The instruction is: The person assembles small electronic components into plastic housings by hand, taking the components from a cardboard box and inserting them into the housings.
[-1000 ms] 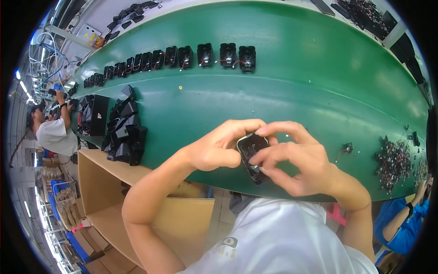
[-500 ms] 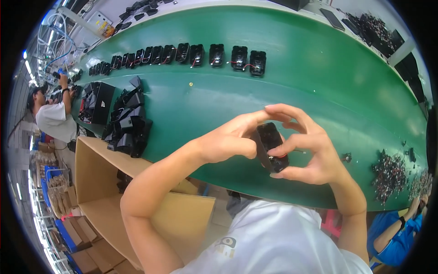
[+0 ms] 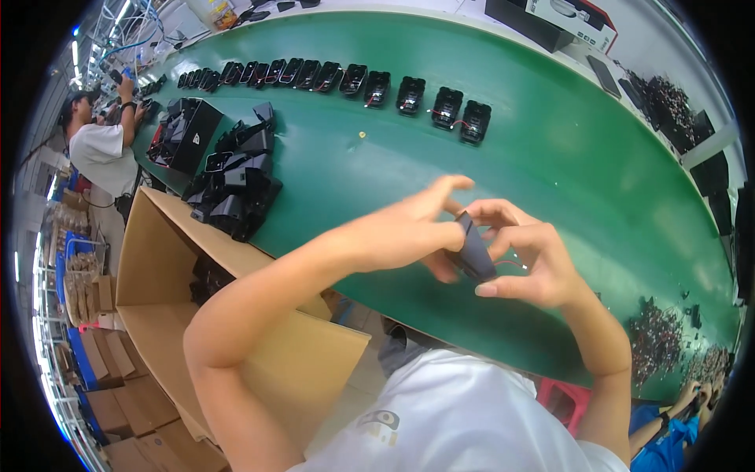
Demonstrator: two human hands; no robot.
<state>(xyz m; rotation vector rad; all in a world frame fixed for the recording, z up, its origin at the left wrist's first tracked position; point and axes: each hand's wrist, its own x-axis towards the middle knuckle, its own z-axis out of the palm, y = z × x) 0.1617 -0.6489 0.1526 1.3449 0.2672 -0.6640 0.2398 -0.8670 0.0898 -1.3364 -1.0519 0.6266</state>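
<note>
Above the green table, near its front edge, a small black plastic housing [image 3: 473, 252] is tilted between my hands, its smooth outer side showing. My right hand [image 3: 531, 256] grips its right side, thumb at the lower end and curled fingers above. Close against the left side, my left hand [image 3: 409, 232] also holds it, with some fingers stretched upward and slightly blurred. From the housing a thin red wire with a small white connector [image 3: 525, 267] sticks out below my right fingers. The inside of the housing is turned away from view.
Black housings with red wires [image 3: 410, 96] form a long row across the table. A pile of black housings [image 3: 240, 177] and a filled black box [image 3: 185, 134] lie left, above an open cardboard carton [image 3: 157, 271]. Small wired parts [image 3: 657, 338] are heaped right. Co-workers sit at both ends.
The housing has turned, so its open inside with wiring no longer shows and its outer side does. My left fingers have spread upward. The whole view has shifted a little.
</note>
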